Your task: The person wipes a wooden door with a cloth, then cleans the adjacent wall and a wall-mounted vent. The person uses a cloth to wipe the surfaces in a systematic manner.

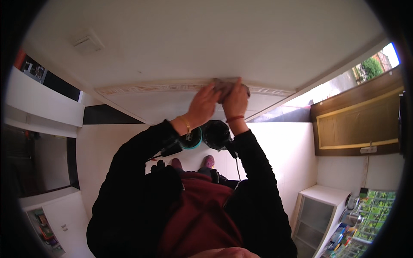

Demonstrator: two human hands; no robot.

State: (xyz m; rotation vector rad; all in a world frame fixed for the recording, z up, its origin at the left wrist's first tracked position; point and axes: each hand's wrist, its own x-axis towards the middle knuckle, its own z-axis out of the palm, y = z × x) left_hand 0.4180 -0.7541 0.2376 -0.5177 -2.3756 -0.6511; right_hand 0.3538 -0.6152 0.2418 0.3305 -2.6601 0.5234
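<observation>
A crumpled grey-brown cloth [224,88] is pressed against the patterned border strip [150,88] that runs across the white wall [180,47]. From the left, my left hand [204,104] holds it, fingers bent over its edge. My right hand [235,103] grips the other side, with one finger reaching up towards the wall. Part of the cloth is hidden under both hands. Below them on the floor stand a teal-rimmed bucket [198,143] and a bin lined with a black bag [216,134].
A light switch [88,44] sits on the upper left of the wall. On the right, a brown door [357,120] stands open beside a bright outdoor view. A white cabinet [329,193] is at the lower right, white furniture [47,116] along the left. My shoes [209,162] are on white floor tiles.
</observation>
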